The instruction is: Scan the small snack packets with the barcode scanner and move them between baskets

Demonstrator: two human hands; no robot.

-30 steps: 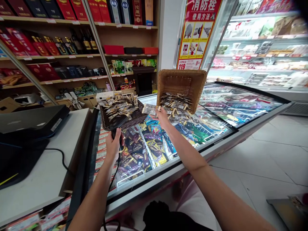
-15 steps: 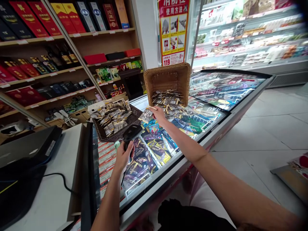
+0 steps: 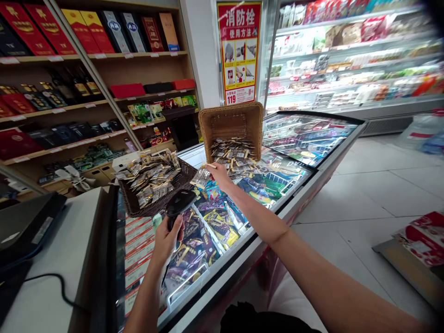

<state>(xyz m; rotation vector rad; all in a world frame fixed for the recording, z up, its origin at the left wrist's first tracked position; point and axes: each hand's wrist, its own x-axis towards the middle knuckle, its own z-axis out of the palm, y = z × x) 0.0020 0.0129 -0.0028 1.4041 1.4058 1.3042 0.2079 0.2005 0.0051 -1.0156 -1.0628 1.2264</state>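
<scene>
My left hand [image 3: 168, 238] is closed round the handle of a black barcode scanner [image 3: 181, 200], its head turned toward the packets. Between the fingers of my right hand [image 3: 219, 175] is a small flat snack packet [image 3: 201, 177], silvery with tan edges. Left of it, a dark brown wicker basket [image 3: 130, 203] holds a heap of similar packets [image 3: 152, 173]. Behind my right hand a tan wicker basket [image 3: 255, 121] lies tipped on its side, with more packets [image 3: 236, 150] in and spilling from its mouth. Both baskets rest on the glass top of a chest freezer [image 3: 280, 215].
Coloured frozen packs [image 3: 222, 226] show through the freezer's glass. A counter [image 3: 85, 226] with a dark device and a cable stands at the left. Shelves of boxes and bottles [image 3: 86, 85] line the back left. A lit display fridge [image 3: 333, 60] is at the back right.
The view has turned slightly right, so everything sits further left in the picture. Both hands keep their hold on the scanner and the packet, with little other movement visible.
</scene>
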